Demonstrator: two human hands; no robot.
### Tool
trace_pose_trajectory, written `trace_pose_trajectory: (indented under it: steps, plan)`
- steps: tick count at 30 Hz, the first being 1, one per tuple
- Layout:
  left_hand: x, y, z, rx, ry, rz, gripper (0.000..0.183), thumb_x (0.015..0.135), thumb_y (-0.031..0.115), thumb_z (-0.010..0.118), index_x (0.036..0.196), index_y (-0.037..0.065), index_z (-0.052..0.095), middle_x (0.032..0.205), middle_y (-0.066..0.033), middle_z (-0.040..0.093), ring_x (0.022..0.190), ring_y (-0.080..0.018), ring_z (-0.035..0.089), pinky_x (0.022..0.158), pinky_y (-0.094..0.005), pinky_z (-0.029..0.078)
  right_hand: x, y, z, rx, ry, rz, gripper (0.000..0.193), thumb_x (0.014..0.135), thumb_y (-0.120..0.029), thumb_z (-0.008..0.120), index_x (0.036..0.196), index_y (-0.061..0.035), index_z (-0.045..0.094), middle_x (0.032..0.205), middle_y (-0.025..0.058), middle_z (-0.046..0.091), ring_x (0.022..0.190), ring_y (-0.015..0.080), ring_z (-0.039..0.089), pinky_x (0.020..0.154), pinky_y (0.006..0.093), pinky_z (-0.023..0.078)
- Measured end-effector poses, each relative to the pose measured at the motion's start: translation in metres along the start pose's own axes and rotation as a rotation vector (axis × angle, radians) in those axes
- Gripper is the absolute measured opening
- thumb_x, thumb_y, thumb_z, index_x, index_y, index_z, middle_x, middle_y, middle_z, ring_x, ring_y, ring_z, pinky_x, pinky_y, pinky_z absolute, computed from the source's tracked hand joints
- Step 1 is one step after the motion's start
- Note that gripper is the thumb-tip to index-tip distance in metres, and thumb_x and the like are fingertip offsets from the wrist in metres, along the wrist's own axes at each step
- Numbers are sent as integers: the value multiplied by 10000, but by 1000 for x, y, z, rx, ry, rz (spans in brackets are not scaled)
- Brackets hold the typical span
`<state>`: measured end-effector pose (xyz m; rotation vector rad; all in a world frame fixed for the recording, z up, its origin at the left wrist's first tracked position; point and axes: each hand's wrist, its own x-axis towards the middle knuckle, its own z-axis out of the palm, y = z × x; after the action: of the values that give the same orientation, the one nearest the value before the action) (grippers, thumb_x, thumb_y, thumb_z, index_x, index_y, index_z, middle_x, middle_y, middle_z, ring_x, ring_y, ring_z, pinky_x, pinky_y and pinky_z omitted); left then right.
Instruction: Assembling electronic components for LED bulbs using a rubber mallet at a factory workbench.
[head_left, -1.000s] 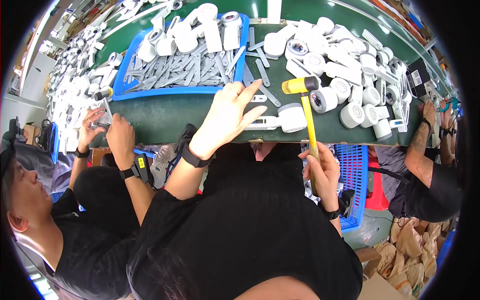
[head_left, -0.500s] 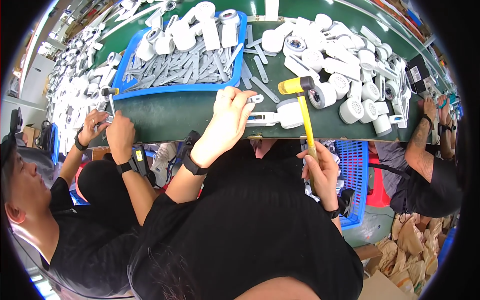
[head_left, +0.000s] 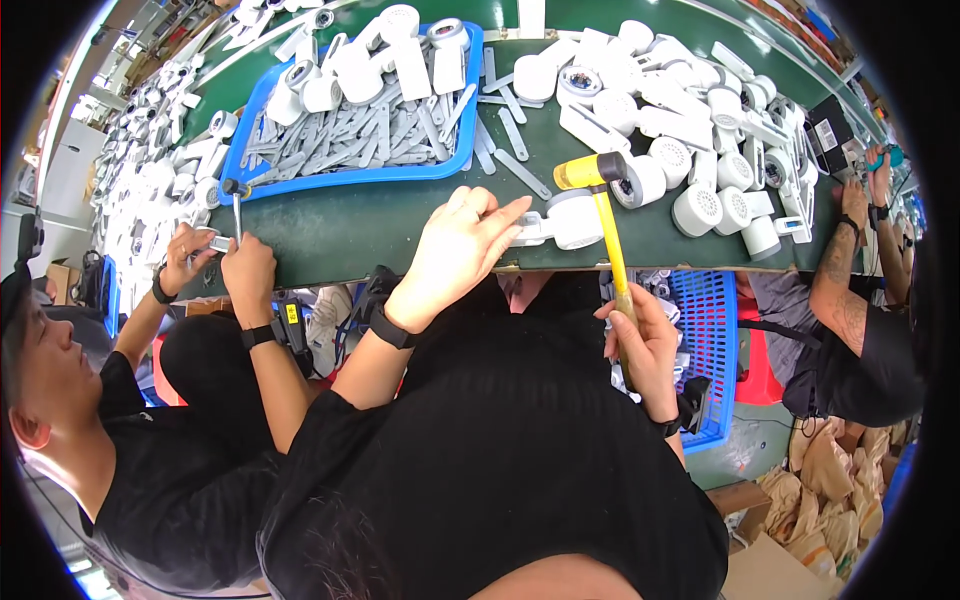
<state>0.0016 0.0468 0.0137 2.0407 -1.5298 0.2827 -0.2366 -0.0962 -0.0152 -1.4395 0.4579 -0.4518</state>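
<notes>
Lowered since the earlier frame, the left hand [head_left: 468,240] now meets the handle end of a white unit [head_left: 577,222], which lies to the right of the blue tray [head_left: 350,182] and nearer the person. Its index finger reaches forward and the others curl; whether thumb and index pinch a piece against the handle cannot be told. The right hand [head_left: 645,340], also right of the tray and nearer the person, has its fingers wrapped around the grip of a yellow hammer [head_left: 614,240], whose head stands raised just beyond the unit. Grey strips [head_left: 360,140] fill the tray, with white units resting on them at its far side; several loose strips [head_left: 512,130] lie just right of it. Farther right of the tray is a heap of units [head_left: 680,122]. To the tray's near left, a co-worker's hands [head_left: 248,272] hold a second hammer [head_left: 237,212].
</notes>
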Motion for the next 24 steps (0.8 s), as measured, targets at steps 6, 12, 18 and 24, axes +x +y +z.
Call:
trace_pose_trajectory:
  steps: [6, 12, 18, 24]
  plan:
    - [-3, -4, 3, -38, 6, -19, 345, 822, 82, 682, 1165, 114, 681, 923, -74, 483, 867, -251, 514, 745, -352, 478, -2, 2, 0, -4, 6, 14, 393, 968, -54, 565, 1342, 17, 467, 971, 84, 671, 565, 55, 543, 480, 173, 417]
    - [0, -1, 5, -41, -26, -7, 338, 822, 77, 685, 1158, 108, 689, 945, -71, 496, 895, -260, 495, 776, -348, 473, -1, 5, 2, -5, -2, 31, 394, 962, -39, 560, 1340, 20, 466, 970, 101, 667, 562, 67, 546, 482, 182, 425]
    - [-3, -3, -3, -91, -72, -12, 347, 837, 106, 683, 1184, 116, 690, 1000, -70, 531, 922, -277, 482, 825, -360, 464, -7, 0, -2, -114, -22, 63, 404, 949, -15, 561, 1340, 26, 466, 962, 102, 666, 557, 70, 537, 486, 189, 427]
    - [-2, -12, -2, -91, -70, 28, 336, 843, 126, 679, 1178, 146, 700, 968, -44, 551, 903, -250, 490, 820, -357, 417, -14, -15, -5, -427, -6, 18, 383, 924, -29, 617, 1293, 30, 531, 856, 40, 657, 553, 45, 512, 487, 196, 408]
